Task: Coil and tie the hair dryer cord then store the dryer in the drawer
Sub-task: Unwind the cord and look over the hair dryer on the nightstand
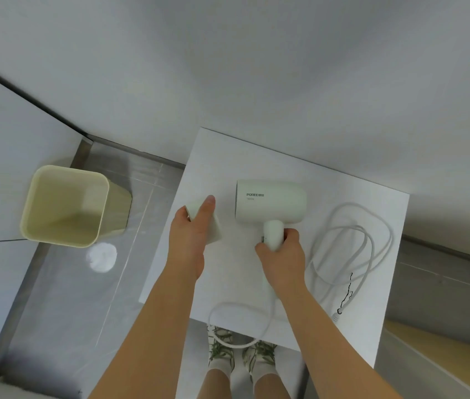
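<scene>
White tabletop (pixel 300 174) against grey wall (pixel 228 67), dryer (pixel 269 203), loose cord (pixel 354 249)

Pale walls (pixel 228 67), grey floor (pixel 64 298) (glossy), perhaps tiled.

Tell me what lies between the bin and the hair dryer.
Head view: the left hand, holding a pale piece, lies between the bin and hair dryer.

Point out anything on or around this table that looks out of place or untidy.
The cord lies in loose, untied loops right of the hair dryer, and one loop droops over the table's near edge. A black twist tie lies loose beside the plug. Nothing looks spilled or broken.
</scene>
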